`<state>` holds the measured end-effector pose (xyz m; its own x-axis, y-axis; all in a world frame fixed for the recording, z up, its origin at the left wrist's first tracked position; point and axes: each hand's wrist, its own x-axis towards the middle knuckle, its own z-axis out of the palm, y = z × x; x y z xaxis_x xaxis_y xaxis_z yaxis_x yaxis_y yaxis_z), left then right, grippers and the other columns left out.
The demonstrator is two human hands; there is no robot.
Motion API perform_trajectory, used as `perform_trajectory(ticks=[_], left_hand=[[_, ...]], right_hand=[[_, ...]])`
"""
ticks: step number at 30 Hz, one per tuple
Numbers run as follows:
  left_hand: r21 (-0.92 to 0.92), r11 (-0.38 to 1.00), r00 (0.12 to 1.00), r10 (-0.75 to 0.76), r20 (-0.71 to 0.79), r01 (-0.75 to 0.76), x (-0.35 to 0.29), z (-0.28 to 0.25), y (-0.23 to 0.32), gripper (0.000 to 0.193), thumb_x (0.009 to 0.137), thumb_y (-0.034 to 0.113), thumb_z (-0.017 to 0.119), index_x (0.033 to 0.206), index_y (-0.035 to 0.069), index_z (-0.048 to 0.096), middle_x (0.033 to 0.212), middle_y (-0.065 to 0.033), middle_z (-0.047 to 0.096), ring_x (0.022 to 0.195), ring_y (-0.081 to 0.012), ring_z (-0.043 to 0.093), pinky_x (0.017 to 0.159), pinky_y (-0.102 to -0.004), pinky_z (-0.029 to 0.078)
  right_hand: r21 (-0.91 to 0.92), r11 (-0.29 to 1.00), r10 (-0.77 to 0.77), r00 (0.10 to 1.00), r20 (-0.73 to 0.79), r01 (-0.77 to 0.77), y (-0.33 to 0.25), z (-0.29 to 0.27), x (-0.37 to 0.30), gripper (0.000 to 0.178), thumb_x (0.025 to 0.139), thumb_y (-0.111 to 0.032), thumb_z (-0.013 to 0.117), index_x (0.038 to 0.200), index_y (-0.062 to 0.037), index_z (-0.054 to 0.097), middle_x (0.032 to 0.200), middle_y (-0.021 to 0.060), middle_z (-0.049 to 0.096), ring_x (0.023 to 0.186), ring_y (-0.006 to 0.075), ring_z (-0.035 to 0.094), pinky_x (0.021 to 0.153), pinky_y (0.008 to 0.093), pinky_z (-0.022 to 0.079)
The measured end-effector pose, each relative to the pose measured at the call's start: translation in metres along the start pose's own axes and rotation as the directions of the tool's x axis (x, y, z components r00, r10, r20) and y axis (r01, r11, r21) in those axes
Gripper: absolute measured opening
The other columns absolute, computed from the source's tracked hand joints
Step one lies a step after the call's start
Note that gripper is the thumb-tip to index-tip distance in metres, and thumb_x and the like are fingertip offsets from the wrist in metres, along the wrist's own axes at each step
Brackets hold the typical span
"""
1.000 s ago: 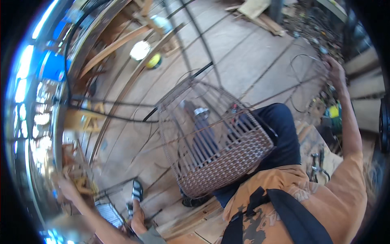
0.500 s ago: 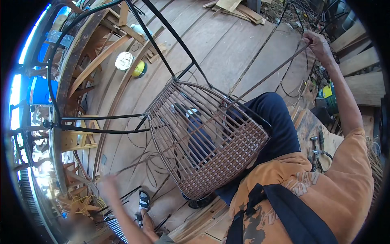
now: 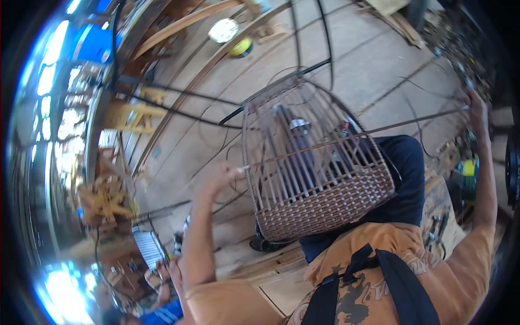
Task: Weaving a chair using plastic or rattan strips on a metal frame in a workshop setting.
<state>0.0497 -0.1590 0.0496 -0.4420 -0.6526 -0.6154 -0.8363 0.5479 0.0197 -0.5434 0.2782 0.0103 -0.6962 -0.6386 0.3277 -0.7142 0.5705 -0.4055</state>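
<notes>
A partly woven brown seat panel [image 3: 325, 203] on a black metal frame [image 3: 317, 66] leans across my lap. Its lower part is tightly woven; bare lengthwise strands fan out above. One long brown weaving strand [image 3: 411, 120] crosses these strands and reaches far out to the right. My right hand [image 3: 476, 105], arm stretched out, is closed on that strand's outer end. At the panel's left edge, my left hand [image 3: 219, 176] is pinched where the strand comes through, though blur softens its fingers.
Beyond the panel are a round silvery-white lid [image 3: 223, 31] and a yellow-green roll [image 3: 241, 47]. Hand tools [image 3: 436, 233] lie on a board by my right side. Wooden frames [image 3: 130, 116] stand at left. Another person's blue clothing [image 3: 165, 314] shows at lower left.
My left hand has come from the lower left up to the panel's left edge. My right hand has moved outward to the right, and the strand now lies flatter across the panel. The view has shifted.
</notes>
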Motion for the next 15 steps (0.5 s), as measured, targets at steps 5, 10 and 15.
perform_trajectory(ticks=[5,10,15], left_hand=[[0.033,0.953,0.397,-0.094,-0.913,0.302,-0.123,-0.183,-0.162,0.040,0.091,0.038,0.044,0.099,0.004,0.064,0.087,-0.0133,0.064,0.076,-0.0289,0.061,0.071,-0.0381,0.047],[-0.144,0.914,0.571,-0.353,-0.741,0.378,-0.099,-0.147,-0.158,0.042,0.085,0.030,0.056,0.117,0.003,0.055,0.103,-0.0178,0.062,0.090,-0.0305,0.060,0.077,-0.0403,0.047],[-0.334,0.943,0.960,-0.079,-0.269,-0.016,0.005,0.028,0.017,0.056,0.080,0.049,0.056,0.112,0.003,0.057,0.109,-0.0246,0.058,0.105,-0.0381,0.054,0.090,-0.0435,0.042]], right_hand=[[0.011,0.998,-0.057,0.993,0.106,0.056,0.005,0.031,-0.014,0.013,0.088,-0.014,0.056,0.091,-0.0010,0.054,0.077,0.0158,0.054,0.071,0.0237,0.055,0.066,0.0322,0.044],[-0.137,0.981,-0.120,0.984,0.131,0.138,0.011,0.038,0.003,0.011,0.086,-0.012,0.055,0.085,-0.0011,0.053,0.074,0.0182,0.051,0.068,0.0329,0.052,0.062,0.0374,0.042],[-0.347,0.916,-0.173,0.979,0.112,0.202,0.017,0.040,-0.002,0.013,0.086,-0.011,0.054,0.081,0.0003,0.051,0.076,0.0201,0.048,0.073,0.0350,0.049,0.064,0.0434,0.039]])
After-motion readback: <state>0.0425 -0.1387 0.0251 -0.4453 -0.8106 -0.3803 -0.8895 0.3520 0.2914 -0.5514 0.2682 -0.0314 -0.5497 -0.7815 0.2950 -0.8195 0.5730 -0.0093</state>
